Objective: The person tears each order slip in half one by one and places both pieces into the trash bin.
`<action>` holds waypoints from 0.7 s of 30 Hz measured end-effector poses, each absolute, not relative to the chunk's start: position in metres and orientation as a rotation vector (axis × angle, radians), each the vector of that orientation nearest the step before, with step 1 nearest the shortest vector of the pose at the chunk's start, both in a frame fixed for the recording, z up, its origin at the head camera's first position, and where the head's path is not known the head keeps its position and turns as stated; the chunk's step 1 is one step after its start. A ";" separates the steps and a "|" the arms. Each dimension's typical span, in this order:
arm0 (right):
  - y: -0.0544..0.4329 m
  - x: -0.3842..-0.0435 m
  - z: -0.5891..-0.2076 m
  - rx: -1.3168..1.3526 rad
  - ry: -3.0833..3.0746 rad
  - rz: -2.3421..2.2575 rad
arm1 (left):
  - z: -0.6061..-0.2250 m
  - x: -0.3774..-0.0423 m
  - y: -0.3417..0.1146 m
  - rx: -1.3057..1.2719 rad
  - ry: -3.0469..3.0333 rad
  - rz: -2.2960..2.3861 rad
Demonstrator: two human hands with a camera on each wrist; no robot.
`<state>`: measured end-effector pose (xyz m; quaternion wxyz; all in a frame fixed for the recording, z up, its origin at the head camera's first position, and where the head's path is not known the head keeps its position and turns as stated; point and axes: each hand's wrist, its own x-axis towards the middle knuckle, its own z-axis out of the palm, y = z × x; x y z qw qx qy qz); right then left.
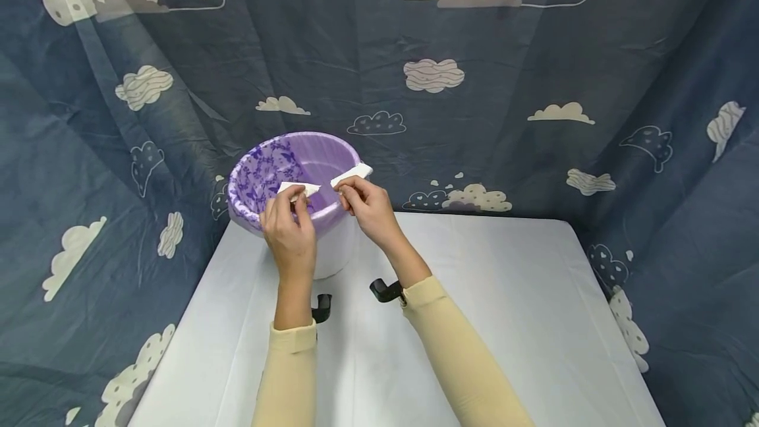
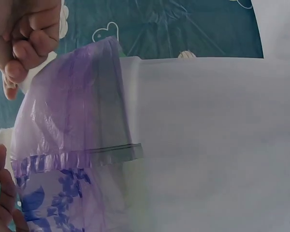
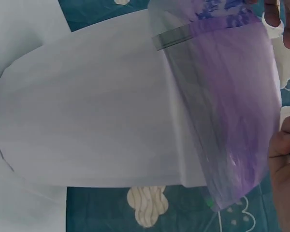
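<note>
Over the mouth of a white bin (image 1: pixel 333 252) my two hands are held close together. A purple plastic bag (image 1: pixel 323 150), partly printed with dark flowers, lines the bin and folds down over its rim. My left hand (image 1: pixel 289 232) pinches a white piece of paper (image 1: pixel 306 190) between thumb and fingers. In my right hand (image 1: pixel 373 213) a second white piece of paper (image 1: pixel 352 174) is pinched the same way. The two pieces are apart. In the right wrist view the bag's edge (image 3: pixel 203 111) hangs down the bin's side. What lies inside the bin is hidden.
The bin stands at the back left of a white-covered table (image 1: pixel 474 282). A dark blue curtain (image 1: pixel 468 130) with cloud prints surrounds the table at the back and sides. Black straps with mounts (image 1: pixel 387 290) sit on both wrists.
</note>
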<state>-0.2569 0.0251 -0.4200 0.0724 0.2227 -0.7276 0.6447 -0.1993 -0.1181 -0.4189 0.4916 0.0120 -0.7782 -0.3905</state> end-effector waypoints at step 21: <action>0.017 -0.260 -0.401 0.819 -2.583 1.078 | -0.426 -0.203 -0.118 0.126 -2.117 -0.775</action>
